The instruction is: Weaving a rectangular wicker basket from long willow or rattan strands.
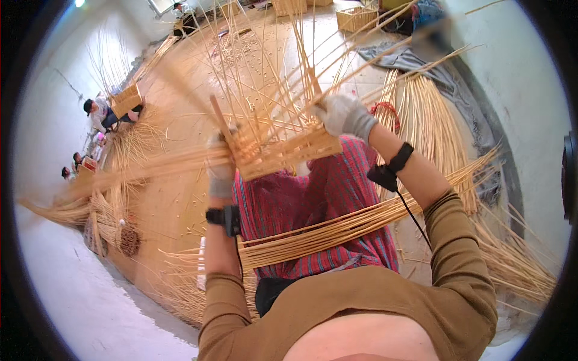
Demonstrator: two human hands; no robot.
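Observation:
A wicker basket (289, 153) with a woven edge and long loose rods fanning upward is held over my lap. My left hand (220, 165), in a pale glove and somewhat blurred, grips its left corner beside a short stick (221, 117). At the right corner, my gloved right hand (348, 116) is closed round the basket by another stick (314, 83). A blurred sheaf of wicker rods (138, 171) stretches left from the basket. Across my red and blue striped lap cloth (313, 207) lies a bundle of rods (319, 237).
Long wicker rods (430, 114) are heaped at the right, near a grey cloth (391, 57). More rods lie at the left. A co-worker (102, 111) sits far left with a basket (126, 100). Another basket (356, 20) stands at the back. Offcuts (265, 51) litter the floor.

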